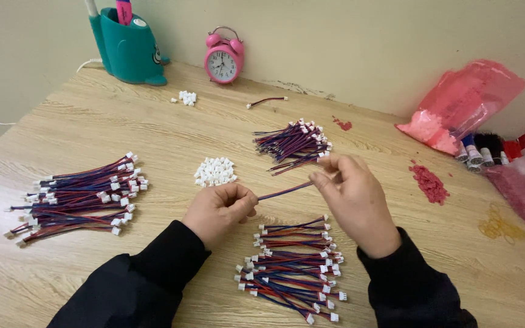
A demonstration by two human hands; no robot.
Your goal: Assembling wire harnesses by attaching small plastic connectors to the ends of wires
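Both hands — left point(219, 209), right point(355, 197) — pinching wire lead point(285, 191)

We have a single view, from a camera worn on the head, looking forward and steeply down over the wooden table point(123, 130) toward the wall behind it. It sits close: the left hand point(219, 209) and right hand point(355, 197) fill the lower middle, with both sleeves cut off by the bottom edge. The far table edge shows at the top; the right end probably runs out of frame. No second view overlaps it.
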